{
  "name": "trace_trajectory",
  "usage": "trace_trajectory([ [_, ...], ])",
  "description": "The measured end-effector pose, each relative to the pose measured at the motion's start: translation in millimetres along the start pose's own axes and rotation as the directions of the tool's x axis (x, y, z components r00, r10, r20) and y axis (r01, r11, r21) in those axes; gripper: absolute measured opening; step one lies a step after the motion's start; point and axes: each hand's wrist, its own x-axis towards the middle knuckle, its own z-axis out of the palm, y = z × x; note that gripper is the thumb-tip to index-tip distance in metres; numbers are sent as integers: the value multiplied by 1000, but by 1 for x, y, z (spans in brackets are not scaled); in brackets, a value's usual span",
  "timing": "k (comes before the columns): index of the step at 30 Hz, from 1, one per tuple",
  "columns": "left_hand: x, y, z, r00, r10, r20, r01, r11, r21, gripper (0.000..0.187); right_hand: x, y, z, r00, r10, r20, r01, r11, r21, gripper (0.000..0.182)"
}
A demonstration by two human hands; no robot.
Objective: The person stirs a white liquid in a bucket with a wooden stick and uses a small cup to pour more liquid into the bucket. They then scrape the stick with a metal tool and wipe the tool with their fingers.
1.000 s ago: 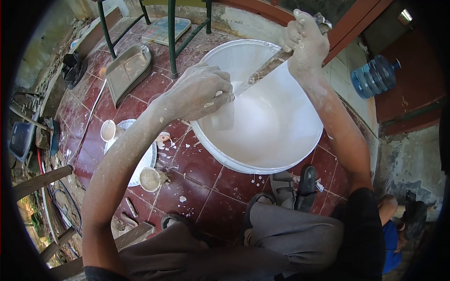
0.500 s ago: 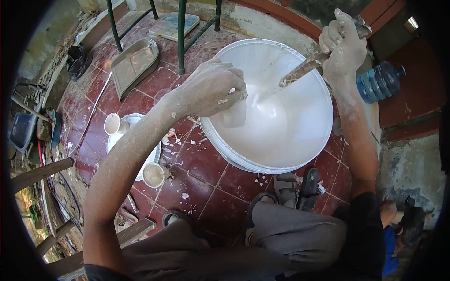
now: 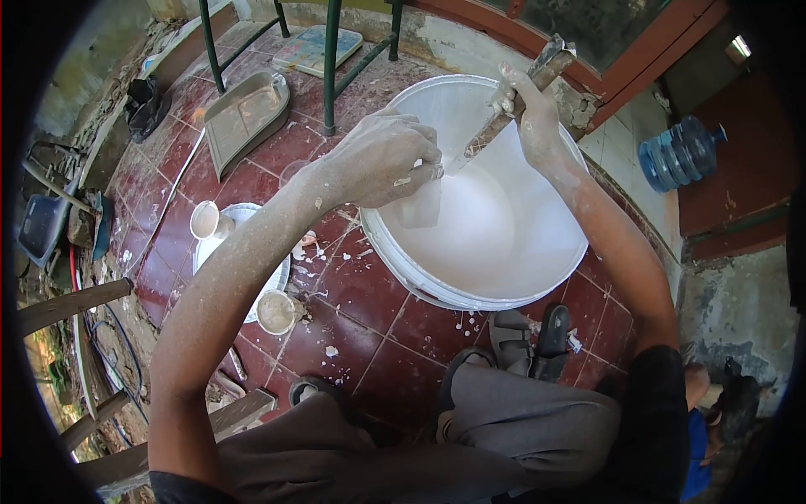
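A large white bucket (image 3: 390, 244) stands on the floor, with smooth whitish liquid (image 3: 483, 214) inside it. My left hand (image 3: 390, 160) is closed on a translucent plastic cup (image 3: 422, 210) over the bucket's left side. Dried white residue coats that hand and forearm. Wrapped in my right hand (image 3: 533, 113) is a long, flat stick (image 3: 489, 133), smeared with white. It slants down to the left across the bucket, its lower end close beside the cup and my left fingers.
Left of the bucket, a white lid (image 3: 210, 252) bears a small cup (image 3: 204, 220), with another cup (image 3: 277, 312) at its edge. Beyond are a dustpan (image 3: 248, 113) and green metal legs (image 3: 332, 67). A blue water jug (image 3: 680, 154) lies at right; sandals (image 3: 550, 343) sit below the bucket.
My right hand has moved left and down with the stick, bringing its lower end from over the liquid to beside the cup. My left hand stays nearly in place.
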Motion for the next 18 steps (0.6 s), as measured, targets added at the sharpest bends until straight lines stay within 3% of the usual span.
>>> trace_trajectory([
  [1,0,-1,2,998,33,-56,-32,999,17,17,3,4,-4,1000,-1,1,1,1000,1,33],
  [3,0,0,1,999,17,-45,-16,1000,10,17,5,7,-8,989,-13,144,1,996,86,34],
  [4,0,1,0,999,0,-35,0,1000,1,17,4,10,-7,990,-14,144,1,996,90,34],
  [13,1,2,0,1000,-5,-26,5,1000,17,19,-3,11,11,984,133,120,-150,978,145,45],
  [18,0,2,1,999,-3,-33,4,999,31,18,-15,-5,25,971,235,-38,-235,972,-1,37],
])
